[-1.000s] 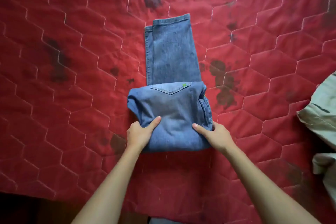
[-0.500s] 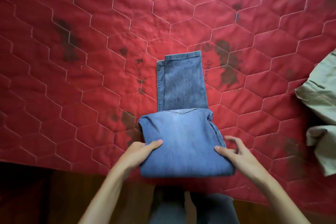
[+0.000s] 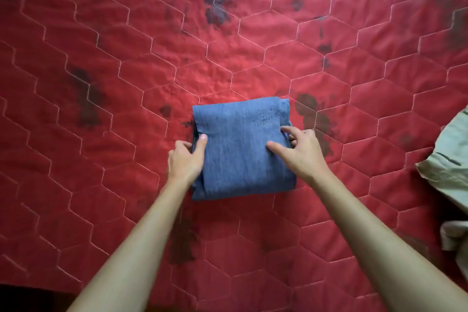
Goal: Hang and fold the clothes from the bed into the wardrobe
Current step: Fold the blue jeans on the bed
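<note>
A pair of blue jeans (image 3: 240, 149) lies folded into a compact square on the red quilted bed cover (image 3: 126, 83). My left hand (image 3: 186, 158) grips the bundle's left edge, thumb on top and fingers tucked round the side. My right hand (image 3: 298, 152) is at its right edge, thumb and forefinger lying on the top layer and the other fingers curled round the side. No trouser leg sticks out beyond the fold.
A pale green-grey garment (image 3: 448, 167) lies crumpled at the right edge of the bed. Dark blotches mark the cover around the jeans. The bed's near edge and the dark floor (image 3: 30, 299) show at bottom left.
The folded part has been turned over onto the leg section that stuck out, so the jeans now form one square bundle. Both hands moved forward with it to its sides.
</note>
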A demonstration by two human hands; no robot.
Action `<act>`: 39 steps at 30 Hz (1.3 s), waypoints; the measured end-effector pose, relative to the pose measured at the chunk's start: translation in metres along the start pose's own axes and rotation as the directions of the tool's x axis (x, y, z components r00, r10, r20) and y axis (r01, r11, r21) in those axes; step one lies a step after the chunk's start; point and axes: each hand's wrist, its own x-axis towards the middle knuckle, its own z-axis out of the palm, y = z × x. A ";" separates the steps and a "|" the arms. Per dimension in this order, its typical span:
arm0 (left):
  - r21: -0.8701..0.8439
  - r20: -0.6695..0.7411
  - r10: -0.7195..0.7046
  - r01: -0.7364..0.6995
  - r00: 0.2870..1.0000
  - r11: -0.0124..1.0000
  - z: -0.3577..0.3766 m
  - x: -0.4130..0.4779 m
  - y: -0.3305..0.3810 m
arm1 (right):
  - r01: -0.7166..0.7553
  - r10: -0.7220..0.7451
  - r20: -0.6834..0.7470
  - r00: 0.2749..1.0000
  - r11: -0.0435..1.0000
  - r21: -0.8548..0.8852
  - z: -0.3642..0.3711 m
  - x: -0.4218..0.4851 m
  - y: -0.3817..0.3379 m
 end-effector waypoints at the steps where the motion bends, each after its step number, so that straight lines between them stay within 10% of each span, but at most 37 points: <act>1: 0.003 0.002 0.002 -0.002 1.000 1.000 0.006 0.000 0.000 | -0.014 0.010 -0.052 0.999 0.997 -0.078 0.008 0.003 0.001; 12: 0.154 0.224 -0.038 0.003 0.974 0.988 0.028 -0.028 -0.059 | -0.346 0.340 0.080 0.937 0.935 0.083 0.036 -0.037 0.040; 19: 0.052 0.404 -0.111 0.098 0.908 0.994 0.025 -0.094 -0.119 | -0.688 0.511 0.506 0.695 0.677 0.262 0.043 -0.125 0.101; 25: -0.083 0.732 -0.090 0.220 0.675 0.972 0.015 -0.118 -0.128 | -0.706 0.414 0.614 0.672 0.608 0.363 0.033 -0.162 0.100; 35: -0.534 0.650 0.191 0.264 0.736 0.803 -0.109 -0.213 -0.063 | -0.610 0.147 0.676 0.722 0.597 0.521 -0.065 -0.220 -0.001; 39: -0.459 0.520 0.337 -0.076 0.785 0.885 -0.182 -0.264 -0.022 | -0.416 -0.025 0.608 0.793 0.707 0.572 -0.120 -0.271 -0.063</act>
